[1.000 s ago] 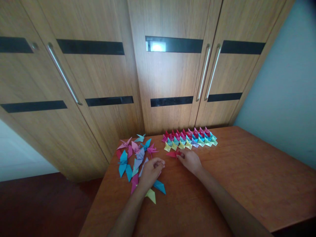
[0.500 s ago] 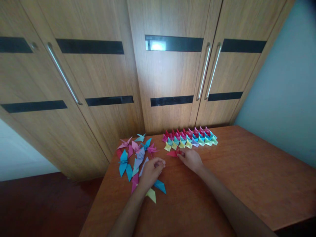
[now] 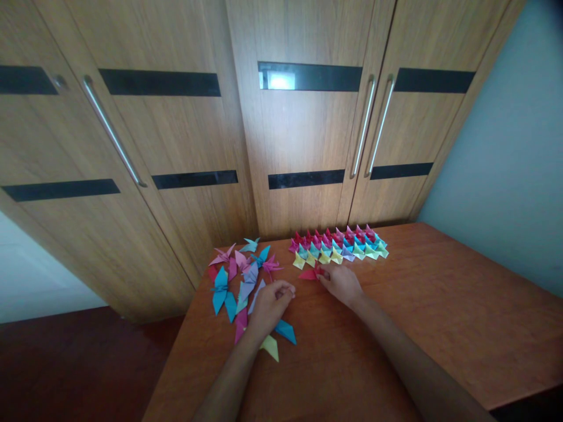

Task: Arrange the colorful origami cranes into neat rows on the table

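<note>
My right hand [image 3: 342,282] pinches a red origami crane [image 3: 309,274] by its right side, low over the table in front of the neat rows. Part of the crane is hidden behind the fingers. To its left, my left hand [image 3: 273,302] is closed, its fingers curled in with nothing visible in them. Loose folded cranes lie around and partly under that hand, among them a blue crane [image 3: 220,288], a lilac crane [image 3: 250,276], a magenta crane [image 3: 271,265] and a yellow one [image 3: 270,347] beside the left wrist.
Rows of small folded cranes [image 3: 347,253] in yellow, blue, pink and red stand at the back of the wooden table [image 3: 440,310]. Behind it rises a wooden wardrobe [image 3: 303,140] with metal handles. A pale wall [image 3: 505,176] is at the right.
The red crane has shifted very slightly to the right in my right hand's grip. My left hand stays where it was.
</note>
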Available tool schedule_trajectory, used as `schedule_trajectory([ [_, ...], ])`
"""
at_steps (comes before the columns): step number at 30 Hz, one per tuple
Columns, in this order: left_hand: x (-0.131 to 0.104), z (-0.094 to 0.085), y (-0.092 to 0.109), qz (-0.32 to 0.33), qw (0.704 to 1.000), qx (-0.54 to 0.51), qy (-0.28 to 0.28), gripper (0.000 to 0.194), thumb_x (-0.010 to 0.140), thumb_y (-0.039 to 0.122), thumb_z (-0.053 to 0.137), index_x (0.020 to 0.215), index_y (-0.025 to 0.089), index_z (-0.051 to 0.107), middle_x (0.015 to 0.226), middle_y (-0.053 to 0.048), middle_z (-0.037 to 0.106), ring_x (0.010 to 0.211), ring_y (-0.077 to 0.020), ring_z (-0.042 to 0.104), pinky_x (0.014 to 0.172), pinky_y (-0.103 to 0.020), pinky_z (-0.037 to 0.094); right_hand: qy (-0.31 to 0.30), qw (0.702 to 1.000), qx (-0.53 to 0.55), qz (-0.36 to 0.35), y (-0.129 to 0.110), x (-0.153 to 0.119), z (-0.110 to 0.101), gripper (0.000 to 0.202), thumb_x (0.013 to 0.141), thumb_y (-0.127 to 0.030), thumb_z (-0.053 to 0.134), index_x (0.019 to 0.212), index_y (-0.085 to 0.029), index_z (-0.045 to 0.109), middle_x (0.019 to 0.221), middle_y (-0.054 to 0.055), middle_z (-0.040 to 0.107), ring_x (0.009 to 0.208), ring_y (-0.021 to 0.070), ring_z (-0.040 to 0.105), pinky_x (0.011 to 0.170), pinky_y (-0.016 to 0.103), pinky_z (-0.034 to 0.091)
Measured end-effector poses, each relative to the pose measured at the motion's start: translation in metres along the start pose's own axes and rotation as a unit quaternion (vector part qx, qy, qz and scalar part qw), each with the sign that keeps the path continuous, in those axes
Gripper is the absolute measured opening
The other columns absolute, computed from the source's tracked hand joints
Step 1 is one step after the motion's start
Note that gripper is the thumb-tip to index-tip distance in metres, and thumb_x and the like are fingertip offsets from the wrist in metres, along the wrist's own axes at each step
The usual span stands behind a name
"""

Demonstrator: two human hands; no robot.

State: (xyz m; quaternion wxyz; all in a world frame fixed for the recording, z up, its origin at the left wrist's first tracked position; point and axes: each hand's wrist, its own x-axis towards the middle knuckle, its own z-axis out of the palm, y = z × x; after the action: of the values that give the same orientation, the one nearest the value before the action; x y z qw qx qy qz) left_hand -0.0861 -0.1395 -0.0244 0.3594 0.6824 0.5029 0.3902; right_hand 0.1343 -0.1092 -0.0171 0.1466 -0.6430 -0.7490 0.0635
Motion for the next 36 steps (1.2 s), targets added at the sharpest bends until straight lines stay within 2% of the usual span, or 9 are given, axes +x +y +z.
schedule_trajectory([
  [6, 0.000, 0.000, 0.000, 0.000, 1.000, 0.002, -0.001, 0.018, 0.077, 0.027, 0.051, 0.081, 0.018, 0.066, 0.079, -0.003, 0.071, 0.074, -0.0174, 0.063, 0.067, -0.025, 0.046, -0.001, 1.000, -0.004, 0.003, 0.001, 0.000, 0.000, 0.017, 0.086, -0.035, 0.050, 0.089, -0.025, 0.064, 0.086, 0.002, 0.065, 0.076, 0.0143, 0.059, 0.059, 0.022, 0.031],
  [13, -0.001, -0.002, 0.003, 0.006, 1.000, -0.006, -0.005, 0.018, 0.077, 0.027, 0.052, 0.080, 0.017, 0.066, 0.078, -0.003, 0.070, 0.073, -0.0179, 0.062, 0.069, -0.026, 0.047, 0.031, 0.999, 0.019, 0.001, 0.001, -0.002, -0.009, 0.019, 0.084, -0.035, 0.052, 0.097, -0.028, 0.065, 0.084, 0.001, 0.068, 0.077, 0.0157, 0.060, 0.062, 0.023, 0.034],
  [18, -0.001, -0.002, 0.005, 0.008, 1.000, -0.014, -0.006, 0.018, 0.077, 0.029, 0.051, 0.079, 0.017, 0.065, 0.076, -0.003, 0.069, 0.071, -0.0174, 0.062, 0.069, -0.026, 0.047, 0.136, 0.983, 0.111, 0.043, -0.001, -0.007, -0.015, 0.027, 0.086, -0.036, 0.047, 0.102, -0.024, 0.065, 0.079, 0.002, 0.069, 0.070, 0.0160, 0.060, 0.062, 0.023, 0.038],
  [21, -0.002, -0.002, 0.008, 0.017, 1.000, -0.007, 0.007, 0.019, 0.078, 0.029, 0.050, 0.078, 0.017, 0.065, 0.075, -0.003, 0.069, 0.069, -0.0175, 0.062, 0.067, -0.027, 0.047, 0.180, 0.966, 0.185, 0.007, -0.010, -0.015, -0.007, 0.028, 0.087, -0.035, 0.042, 0.095, -0.021, 0.066, 0.081, 0.004, 0.069, 0.071, 0.0159, 0.060, 0.066, 0.023, 0.041],
  [25, -0.001, -0.010, 0.015, 0.027, 0.998, 0.027, 0.048, 0.020, 0.080, 0.029, 0.049, 0.081, 0.018, 0.066, 0.077, -0.003, 0.069, 0.071, -0.0176, 0.062, 0.065, -0.026, 0.046, 0.094, 0.971, 0.205, -0.073, -0.024, -0.031, 0.012, 0.026, 0.087, -0.033, 0.042, 0.087, -0.022, 0.066, 0.081, 0.003, 0.069, 0.072, 0.0163, 0.060, 0.067, 0.023, 0.041],
  [28, 0.001, -0.027, 0.015, 0.043, 0.986, 0.101, 0.122, 0.020, 0.082, 0.030, 0.049, 0.084, 0.020, 0.065, 0.082, -0.002, 0.068, 0.075, -0.0179, 0.061, 0.069, -0.026, 0.045, 0.027, 0.976, 0.191, -0.098, -0.030, -0.039, 0.023, 0.025, 0.086, -0.031, 0.042, 0.084, -0.023, 0.066, 0.077, 0.002, 0.068, 0.069, 0.0155, 0.059, 0.065, 0.023, 0.040],
  [30, 0.003, -0.043, 0.012, 0.044, 0.967, 0.169, 0.187, 0.020, 0.083, 0.031, 0.048, 0.087, 0.021, 0.065, 0.086, -0.003, 0.068, 0.077, -0.0182, 0.061, 0.072, -0.027, 0.045, -0.006, 0.977, 0.185, -0.109, -0.031, -0.042, 0.028, 0.024, 0.086, -0.030, 0.042, 0.082, -0.023, 0.065, 0.074, 0.001, 0.067, 0.068, 0.0147, 0.058, 0.064, 0.022, 0.038],
  [33, 0.005, -0.064, 0.002, 0.023, 0.928, 0.262, 0.263, 0.021, 0.084, 0.033, 0.048, 0.092, 0.021, 0.063, 0.089, -0.004, 0.066, 0.079, -0.0195, 0.060, 0.074, -0.029, 0.045, -0.027, 0.977, 0.175, -0.119, -0.029, -0.043, 0.030, 0.024, 0.086, -0.029, 0.042, 0.081, -0.023, 0.065, 0.073, 0.000, 0.066, 0.067, 0.0137, 0.058, 0.062, 0.022, 0.036],
  [36, 0.006, -0.074, -0.008, 0.005, 0.908, 0.320, 0.269, 0.023, 0.083, 0.034, 0.049, 0.097, 0.021, 0.062, 0.098, -0.006, 0.063, 0.088, -0.0215, 0.059, 0.078, -0.030, 0.045, -0.026, 0.977, 0.172, -0.123, -0.027, -0.043, 0.031, 0.024, 0.086, -0.029, 0.042, 0.081, -0.023, 0.065, 0.072, -0.001, 0.066, 0.066, 0.0128, 0.058, 0.061, 0.021, 0.035],
])
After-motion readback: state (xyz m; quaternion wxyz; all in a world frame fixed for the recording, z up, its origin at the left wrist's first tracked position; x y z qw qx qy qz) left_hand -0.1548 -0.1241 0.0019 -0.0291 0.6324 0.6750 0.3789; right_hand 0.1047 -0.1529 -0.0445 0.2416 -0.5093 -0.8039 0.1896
